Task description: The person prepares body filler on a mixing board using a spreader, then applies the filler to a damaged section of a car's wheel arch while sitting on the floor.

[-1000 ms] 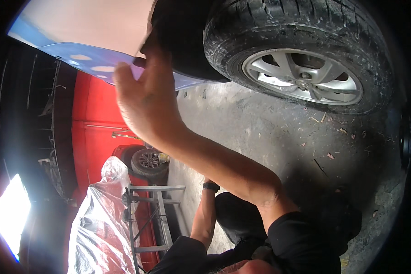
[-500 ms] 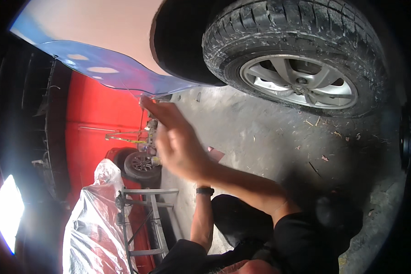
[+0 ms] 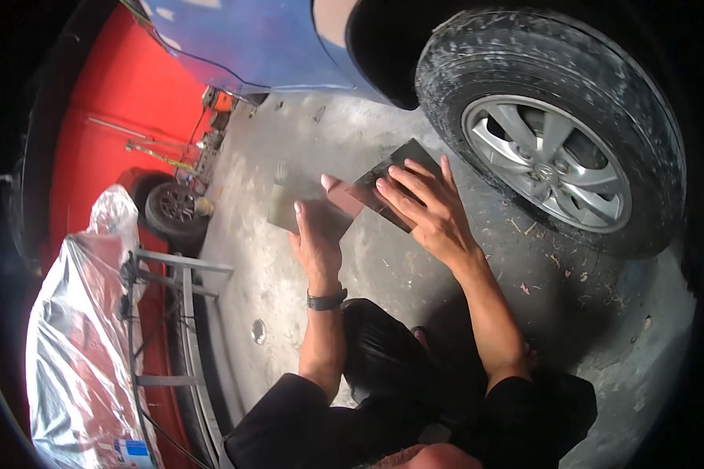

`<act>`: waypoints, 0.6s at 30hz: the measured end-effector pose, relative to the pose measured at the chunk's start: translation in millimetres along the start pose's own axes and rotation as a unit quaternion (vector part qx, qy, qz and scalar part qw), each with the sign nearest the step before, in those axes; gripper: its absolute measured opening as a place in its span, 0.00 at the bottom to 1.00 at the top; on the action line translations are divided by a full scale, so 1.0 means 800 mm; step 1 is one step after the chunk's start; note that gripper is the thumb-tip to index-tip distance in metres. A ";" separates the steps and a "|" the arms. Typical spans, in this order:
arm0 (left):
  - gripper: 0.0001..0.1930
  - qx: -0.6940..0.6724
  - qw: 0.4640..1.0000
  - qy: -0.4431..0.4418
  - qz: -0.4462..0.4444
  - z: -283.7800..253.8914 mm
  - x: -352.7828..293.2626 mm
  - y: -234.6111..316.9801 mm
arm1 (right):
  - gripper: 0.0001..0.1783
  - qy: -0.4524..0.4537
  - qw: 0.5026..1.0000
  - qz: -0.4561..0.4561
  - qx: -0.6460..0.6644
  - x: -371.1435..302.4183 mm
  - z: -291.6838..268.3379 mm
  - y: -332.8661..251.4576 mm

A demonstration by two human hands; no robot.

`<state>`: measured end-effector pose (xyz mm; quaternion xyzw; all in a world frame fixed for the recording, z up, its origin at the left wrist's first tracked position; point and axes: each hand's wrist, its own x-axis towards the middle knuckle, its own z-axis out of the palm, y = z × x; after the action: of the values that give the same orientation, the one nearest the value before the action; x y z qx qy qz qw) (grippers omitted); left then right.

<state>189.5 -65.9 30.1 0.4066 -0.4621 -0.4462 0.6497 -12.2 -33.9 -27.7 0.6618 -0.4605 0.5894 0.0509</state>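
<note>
In front of me, my left hand [image 3: 317, 242] grips a thin grey plate [image 3: 285, 202] with its thumb on top. The plate's edges are blurred. My right hand [image 3: 430, 207] is on a dark, square flat sheet [image 3: 414, 156], its fingers laid across the face and the thumb hidden. Between the two hands is a pinkish patch [image 3: 344, 197] with a pale rounded tip. Whether it is paste or a separate piece, I cannot tell. The sheet's near left corner comes close to the plate.
A car wheel [image 3: 551, 160] with a dusty tyre stands at the right, beneath a blue and beige body panel [image 3: 266, 47]. At the left are a red car [image 3: 94, 148], clear plastic sheeting [image 3: 86, 336] and a grey metal frame [image 3: 164, 381]. Debris lies on the concrete floor [image 3: 516, 273].
My right hand has come down from beside the car panel to near my left hand. The view has shifted, and the plate and dark sheet now show plainly.
</note>
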 end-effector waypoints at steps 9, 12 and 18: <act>0.16 0.040 0.995 -0.033 0.087 0.007 -0.004 0.019 | 0.22 0.020 0.996 -0.071 -0.042 0.010 0.019 -0.019; 0.18 0.061 0.994 -0.048 0.079 0.015 -0.008 0.025 | 0.21 0.011 0.996 -0.079 -0.046 0.013 0.026 -0.018; 0.26 -0.026 0.991 0.038 0.122 -0.039 0.047 0.060 | 0.22 -0.018 0.992 -0.052 0.115 0.001 0.056 -0.025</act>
<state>235.6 -85.0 77.0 0.3466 -0.4712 -0.3601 0.7268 33.9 -50.0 -30.5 0.6966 -0.3554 0.6232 -0.0037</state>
